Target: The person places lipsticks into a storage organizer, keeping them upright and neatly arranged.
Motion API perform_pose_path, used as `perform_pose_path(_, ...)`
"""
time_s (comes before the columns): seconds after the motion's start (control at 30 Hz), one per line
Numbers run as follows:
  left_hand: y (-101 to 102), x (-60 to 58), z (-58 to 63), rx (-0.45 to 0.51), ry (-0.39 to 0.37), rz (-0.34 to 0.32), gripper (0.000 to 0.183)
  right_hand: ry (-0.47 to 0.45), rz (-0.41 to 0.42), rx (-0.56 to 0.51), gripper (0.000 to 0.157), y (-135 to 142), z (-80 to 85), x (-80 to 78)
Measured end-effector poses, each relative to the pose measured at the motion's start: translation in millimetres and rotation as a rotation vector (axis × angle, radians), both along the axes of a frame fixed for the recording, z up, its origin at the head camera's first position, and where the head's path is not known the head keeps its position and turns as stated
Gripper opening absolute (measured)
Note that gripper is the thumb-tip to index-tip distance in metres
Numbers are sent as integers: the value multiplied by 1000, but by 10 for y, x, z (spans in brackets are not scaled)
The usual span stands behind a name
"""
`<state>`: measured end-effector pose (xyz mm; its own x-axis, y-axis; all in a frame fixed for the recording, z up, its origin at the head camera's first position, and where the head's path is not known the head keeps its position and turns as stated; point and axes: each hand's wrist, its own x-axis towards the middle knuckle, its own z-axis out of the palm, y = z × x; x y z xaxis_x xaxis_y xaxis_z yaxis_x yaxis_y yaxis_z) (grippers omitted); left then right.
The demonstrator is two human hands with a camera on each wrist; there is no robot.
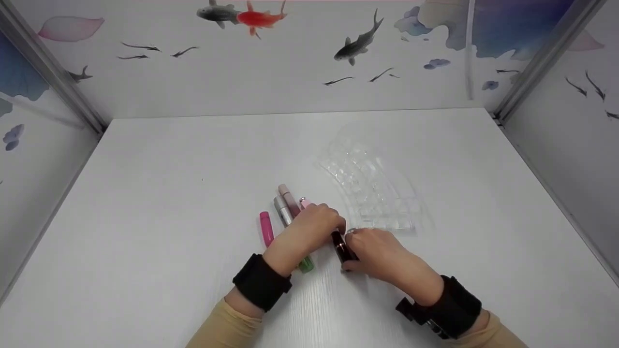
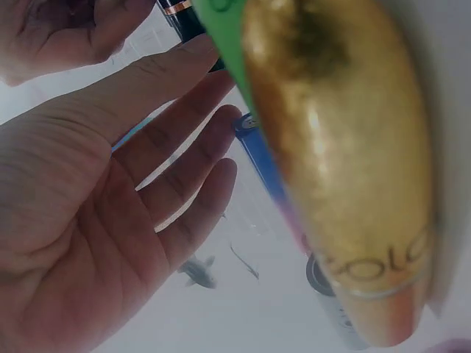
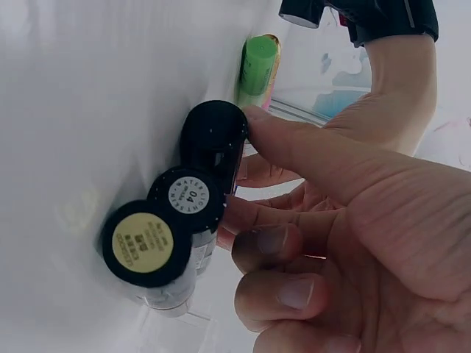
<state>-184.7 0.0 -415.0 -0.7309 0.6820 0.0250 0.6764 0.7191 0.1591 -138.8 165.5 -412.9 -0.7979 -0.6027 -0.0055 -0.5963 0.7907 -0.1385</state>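
Both hands are on a black lipstick tube (image 1: 342, 248) with a gold band. Its far end is pinched by my left hand (image 1: 312, 224) between thumb and fingertips, the other fingers fairly straight. Near its base, my right hand (image 1: 379, 253) grips it with thumb and index finger. Beside it in the right wrist view stand a black-based tube marked 04 (image 3: 188, 193) and another with a yellow label (image 3: 143, 243). Around the left hand lie a gold tube (image 2: 346, 147), a blue tube (image 2: 261, 158) and a green-ended tube (image 1: 306, 264).
A clear stepped, curved organizer (image 1: 372, 188) lies just beyond the right hand. Left of the hands are a pink tube (image 1: 266, 228), a silver-capped tube (image 1: 283, 210) and a mauve tube (image 1: 288, 198). Printed panels (image 1: 290, 87) enclose the white table (image 1: 169, 193) at back and sides.
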Motion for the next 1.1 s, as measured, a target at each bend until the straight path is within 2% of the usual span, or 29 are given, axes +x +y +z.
perform_pose_path(0.2,-36,21,20,-29,10,11,23,-41,-35,-34,42,-22,-23,2)
perform_pose_path(0.33,-83,31,79,-24,-4,3,24,-118,-79,-81,35,-36,-25,-14)
perform_pose_path(0.5,-154,8,195,27,-97,-16,17,-208,-130,-163,23,-26,-3,-47)
perform_pose_path(0.7,-283,-33,354,199,-243,-59,20,-246,-148,-241,15,15,65,-81)
perform_pose_path(0.8,-342,-52,407,312,-279,-76,21,-209,-126,-288,13,58,105,-101)
perform_pose_path(0.97,-357,-58,441,477,-251,-73,22,-101,-83,-390,10,137,166,-154)
perform_pose_path(1.1,-296,-36,428,590,-191,-66,24,-81,-71,-491,15,185,189,-220)
